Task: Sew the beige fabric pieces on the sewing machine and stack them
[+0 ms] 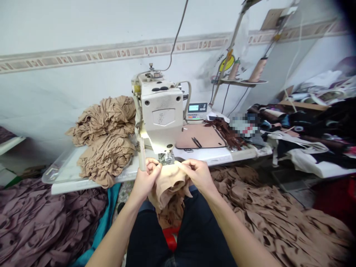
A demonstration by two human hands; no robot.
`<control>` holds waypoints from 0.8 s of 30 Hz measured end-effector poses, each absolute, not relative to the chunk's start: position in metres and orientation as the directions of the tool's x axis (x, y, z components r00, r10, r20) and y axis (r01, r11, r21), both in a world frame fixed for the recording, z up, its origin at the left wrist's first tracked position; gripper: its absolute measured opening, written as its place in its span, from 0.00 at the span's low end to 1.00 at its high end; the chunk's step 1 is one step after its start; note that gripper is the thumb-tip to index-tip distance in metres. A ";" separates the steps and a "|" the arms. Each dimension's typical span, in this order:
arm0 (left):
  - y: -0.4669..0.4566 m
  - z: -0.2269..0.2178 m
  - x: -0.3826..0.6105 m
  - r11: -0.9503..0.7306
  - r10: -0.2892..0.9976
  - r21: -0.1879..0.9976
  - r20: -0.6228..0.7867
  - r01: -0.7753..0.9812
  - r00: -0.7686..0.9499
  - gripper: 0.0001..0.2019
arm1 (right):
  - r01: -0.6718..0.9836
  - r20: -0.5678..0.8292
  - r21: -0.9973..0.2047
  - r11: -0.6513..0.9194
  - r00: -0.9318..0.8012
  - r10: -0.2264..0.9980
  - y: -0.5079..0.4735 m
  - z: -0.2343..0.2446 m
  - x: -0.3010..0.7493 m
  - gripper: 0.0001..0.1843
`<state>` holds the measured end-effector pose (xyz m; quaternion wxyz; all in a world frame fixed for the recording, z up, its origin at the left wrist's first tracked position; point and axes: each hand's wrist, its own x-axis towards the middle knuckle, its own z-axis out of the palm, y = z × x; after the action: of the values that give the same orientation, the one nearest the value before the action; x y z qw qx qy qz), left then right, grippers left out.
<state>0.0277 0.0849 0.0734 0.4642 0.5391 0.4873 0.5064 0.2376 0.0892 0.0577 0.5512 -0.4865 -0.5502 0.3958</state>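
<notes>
Pinching the top edge of a tan cloth, the left hand and right hand sit apart at the front of the sewing machine, thumb against fingers on each side. The remaining fingers of the left hand curl in, partly covered by its own thumb; those of the right hand are mostly tucked from sight. The cloth lies just before the machine's needle area, its lower part hanging over the lap in folds — whether the needle is in the cloth cannot be made out. Below it, darker brown cloth shows between the legs, and a red thing there is too covered to name.

On the surface, tan heaps stand left of the machine, their pieces impossible to tell apart. To its right, small scissors lie on a pinkish mat. A pixelated patch hides something farther right — and the purple heap runs out of view at the left edge.
</notes>
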 end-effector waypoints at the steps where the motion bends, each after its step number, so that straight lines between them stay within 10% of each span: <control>1: 0.088 0.073 0.029 -0.099 0.995 0.994 0.098 0.052 0.009 0.17 | 0.100 0.231 -0.970 0.222 0.087 0.969 0.091 0.059 0.238 0.23; 16: 0.099 0.064 0.032 -0.090 0.996 0.995 0.090 -0.050 0.003 0.22 | 0.095 0.192 -0.979 0.180 0.138 0.972 0.102 0.029 0.249 0.28; 24: 0.089 0.032 -0.030 -0.196 0.952 0.831 0.288 0.520 -0.101 0.15 | 0.168 0.343 -0.938 0.304 0.308 0.888 0.038 -0.021 0.241 0.23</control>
<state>-0.0304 0.0891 0.0324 0.2384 0.6267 0.5876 0.4530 0.2410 0.0380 -0.0206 0.6236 -0.5147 -0.5128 0.2884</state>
